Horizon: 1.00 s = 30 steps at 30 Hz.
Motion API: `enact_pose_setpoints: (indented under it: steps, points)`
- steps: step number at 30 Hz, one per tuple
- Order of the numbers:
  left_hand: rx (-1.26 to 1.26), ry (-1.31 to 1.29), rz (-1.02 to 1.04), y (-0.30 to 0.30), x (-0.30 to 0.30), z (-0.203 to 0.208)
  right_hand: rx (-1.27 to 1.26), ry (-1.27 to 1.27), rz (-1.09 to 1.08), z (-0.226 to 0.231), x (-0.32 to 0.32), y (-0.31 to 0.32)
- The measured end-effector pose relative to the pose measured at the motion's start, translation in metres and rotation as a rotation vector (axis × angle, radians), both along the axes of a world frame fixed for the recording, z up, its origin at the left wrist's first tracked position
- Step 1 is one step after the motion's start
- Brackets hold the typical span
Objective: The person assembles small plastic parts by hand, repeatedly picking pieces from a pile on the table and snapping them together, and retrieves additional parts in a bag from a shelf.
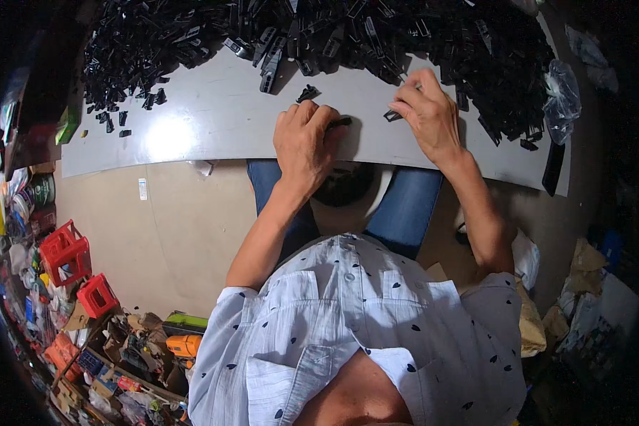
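1. Overhead, from the head view: the left hand (307, 138) rests near the front edge of the grey counter (206, 121), fingers curled shut around a small black part (339, 122) whose end pokes out to the right of the fist; the right hand (427, 110) lies just beside it, fingertips pinched narrow on another black piece (392, 114) at the foot of the heap.
2. Behind both hands, a big heap of black plastic parts (319, 32) covers the far side of the counter; one stray part (307, 93) lies apart, just above the left hand.
3. At the counter's right end sits a clear plastic bag (562, 92); on the floor to the left stand red crates (67, 252), with an orange drill (184, 346) lower down among clutter.
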<state>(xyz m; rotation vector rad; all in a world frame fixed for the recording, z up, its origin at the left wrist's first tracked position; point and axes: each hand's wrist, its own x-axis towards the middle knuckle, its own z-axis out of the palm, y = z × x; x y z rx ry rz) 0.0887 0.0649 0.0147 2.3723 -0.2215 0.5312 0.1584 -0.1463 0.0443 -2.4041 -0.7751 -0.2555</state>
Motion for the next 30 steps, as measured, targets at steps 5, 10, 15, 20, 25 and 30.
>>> enact_pose_setpoints:
  steps: [5,10,15,20,25,30]
  points:
    - [0.011,-0.013,0.008,-0.001,0.001,0.000,-0.254,0.108,-0.066,-0.003,-0.004,-0.002]
    - [0.000,-0.017,0.019,-0.001,0.002,0.001,-0.074,0.237,0.154,0.014,-0.012,0.016]
    - [-0.007,0.014,0.030,-0.002,0.002,0.003,-0.380,0.112,0.300,0.025,-0.006,0.023]
    - [-0.011,-0.023,0.010,0.000,0.004,-0.001,-0.345,0.048,0.332,0.023,-0.003,0.026]
    - [-0.038,-0.032,-0.004,0.000,0.004,0.001,-0.364,-0.033,0.355,0.027,-0.005,0.032]
    - [-0.107,-0.033,-0.028,0.001,0.003,-0.002,-0.820,-0.228,0.503,0.046,-0.003,0.047]
